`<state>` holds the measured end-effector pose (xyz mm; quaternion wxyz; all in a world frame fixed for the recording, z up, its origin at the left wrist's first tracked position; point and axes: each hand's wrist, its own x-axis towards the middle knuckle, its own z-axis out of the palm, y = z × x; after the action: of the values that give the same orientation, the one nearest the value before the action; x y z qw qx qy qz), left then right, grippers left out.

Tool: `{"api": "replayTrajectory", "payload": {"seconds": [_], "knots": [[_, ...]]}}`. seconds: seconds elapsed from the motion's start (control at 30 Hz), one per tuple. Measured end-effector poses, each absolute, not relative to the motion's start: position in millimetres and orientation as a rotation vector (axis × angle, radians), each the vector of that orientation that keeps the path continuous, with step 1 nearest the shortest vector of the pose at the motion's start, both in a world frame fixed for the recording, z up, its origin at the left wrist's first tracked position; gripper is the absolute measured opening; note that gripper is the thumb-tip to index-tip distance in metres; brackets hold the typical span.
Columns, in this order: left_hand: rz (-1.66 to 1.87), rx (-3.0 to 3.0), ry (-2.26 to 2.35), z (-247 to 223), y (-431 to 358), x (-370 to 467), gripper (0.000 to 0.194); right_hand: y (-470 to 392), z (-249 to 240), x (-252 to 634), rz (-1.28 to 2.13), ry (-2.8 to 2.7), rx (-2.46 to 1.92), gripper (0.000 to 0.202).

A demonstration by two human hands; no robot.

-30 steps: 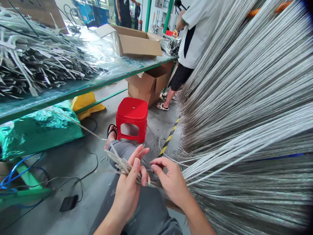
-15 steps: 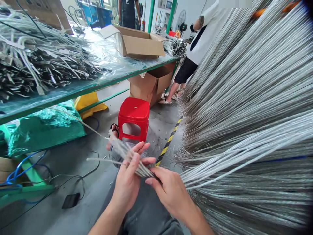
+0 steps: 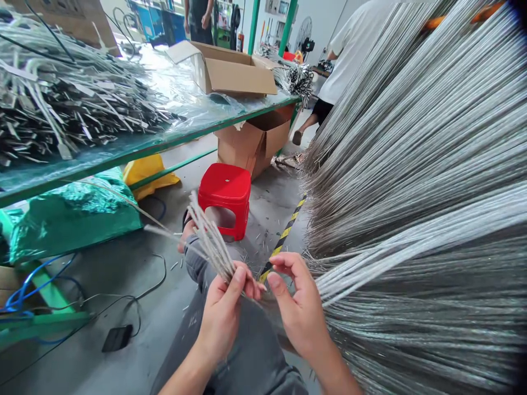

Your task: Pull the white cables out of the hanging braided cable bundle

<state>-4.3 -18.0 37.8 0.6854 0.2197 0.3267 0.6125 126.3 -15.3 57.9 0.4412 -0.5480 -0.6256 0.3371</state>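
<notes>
My left hand (image 3: 222, 312) is closed around the ends of a bundle of thin grey cables (image 3: 212, 238), thumb on top. The cable ends fan out up and to the left over my knee, and one strand sticks out further left, blurred. My right hand (image 3: 302, 310) is off the bundle, with thumb and fingers apart and nothing visible between them. Just behind it, a lighter sheaf of the same cables (image 3: 370, 260) runs off to the right. How this sheaf joins the held ends is hidden by my right hand.
A dense curtain of hanging cables (image 3: 395, 148) fills the right side. Ahead stands a red stool (image 3: 226, 181). On the left, a green-edged table (image 3: 185, 126) bears a cable heap (image 3: 82, 104) and an open carton (image 3: 241, 77). A person in a white shirt (image 3: 354, 44) walks behind the cables.
My right hand has let go of the bundle and moved slightly right, opening. My left fingers have closed around the cables, whose ends now point more upward. The white-shirted person has moved.
</notes>
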Motion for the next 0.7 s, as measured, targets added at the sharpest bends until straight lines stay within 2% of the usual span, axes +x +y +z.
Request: {"api": "replayTrajectory", "payload": {"seconds": [0.17, 0.3, 0.4, 0.53, 0.7], "knots": [[1.273, 0.593, 0.812, 29, -28, 2, 0.03, -5, 79, 116, 1.027, -1.579, -1.288, 0.019], [1.187, 0.719, 0.843, 25, -33, 2, 0.038, 1, 83, 110, 1.369, -1.466, -1.368, 0.023], [1.168, 0.729, 0.796, 26, -33, 0, 0.033, 3, 79, 109, 1.534, -1.28, -1.368, 0.029], [1.235, 0.556, 0.762, 28, -31, -1, 0.02, 3, 71, 112, 1.508, -1.137, -1.264, 0.031], [1.34, 0.473, 0.798, 32, -26, 0, 0.016, -3, 64, 117, 1.37, -1.325, -1.214, 0.022]]}}
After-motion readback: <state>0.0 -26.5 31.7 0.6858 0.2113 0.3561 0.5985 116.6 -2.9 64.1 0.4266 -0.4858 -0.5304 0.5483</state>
